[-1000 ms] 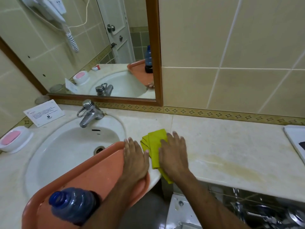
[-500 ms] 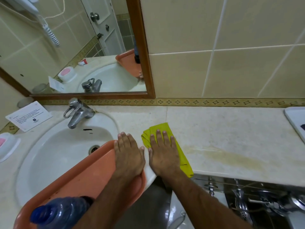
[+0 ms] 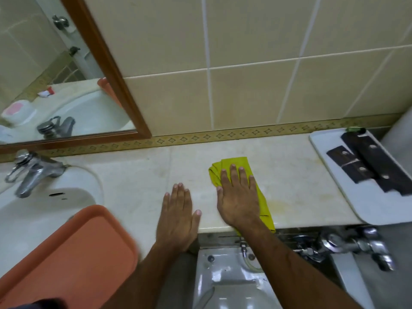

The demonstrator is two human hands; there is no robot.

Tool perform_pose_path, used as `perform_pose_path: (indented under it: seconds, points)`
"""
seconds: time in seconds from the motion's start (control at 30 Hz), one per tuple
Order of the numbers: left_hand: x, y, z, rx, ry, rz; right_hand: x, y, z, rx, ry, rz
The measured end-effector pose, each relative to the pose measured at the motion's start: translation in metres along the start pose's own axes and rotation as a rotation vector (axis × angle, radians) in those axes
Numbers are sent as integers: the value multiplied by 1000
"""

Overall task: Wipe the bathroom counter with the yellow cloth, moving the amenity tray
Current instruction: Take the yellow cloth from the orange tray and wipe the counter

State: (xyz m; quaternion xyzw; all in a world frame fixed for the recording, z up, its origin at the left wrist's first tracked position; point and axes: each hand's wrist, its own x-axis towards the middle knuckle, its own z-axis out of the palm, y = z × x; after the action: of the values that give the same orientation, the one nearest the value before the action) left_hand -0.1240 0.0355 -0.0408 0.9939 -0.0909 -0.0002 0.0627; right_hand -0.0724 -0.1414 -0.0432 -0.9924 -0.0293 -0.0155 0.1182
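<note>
The folded yellow cloth point(image 3: 231, 165) lies on the beige marble counter point(image 3: 138, 181), its near end hanging over the front edge. My right hand point(image 3: 239, 197) presses flat on the cloth with fingers spread. My left hand point(image 3: 178, 216) rests flat and empty on the bare counter to the left of the cloth. The orange amenity tray point(image 3: 73, 253) sits over the white sink point(image 3: 44, 201) at the lower left, apart from my left hand. A dark object shows at the tray's near edge, mostly cut off.
A chrome tap point(image 3: 31, 172) stands behind the sink. A white tray point(image 3: 330, 175) with dark packets lies at the counter's right end. A yellowish stain point(image 3: 283, 202) marks the counter right of the cloth. Below the edge are a toilet cistern point(image 3: 227, 275) and chrome pipework point(image 3: 347, 244).
My right hand has slid the cloth to the right along the counter. My left hand has come off the orange tray and now lies on the bare counter. The view has swung right.
</note>
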Motion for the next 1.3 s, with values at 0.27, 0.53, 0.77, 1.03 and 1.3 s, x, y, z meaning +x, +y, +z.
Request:
perform_pose_path:
  seconds: [0.27, 0.53, 0.77, 1.03, 1.3]
  points:
    - [0, -7, 7, 134, 11, 26, 15, 79, -20, -46, 11, 78]
    - [0, -9, 11, 116, 3, 12, 29, 173, -44, -97, 1, 94]
    - [3, -9, 11, 121, -16, -23, -1, 202, -50, -32, -36, 58]
    - [2, -2, 4, 115, -15, -20, -24, 192, -49, -119, -43, 110]
    - [0, -2, 0, 50, -54, -74, -26, 171, -49, -112, -10, 253]
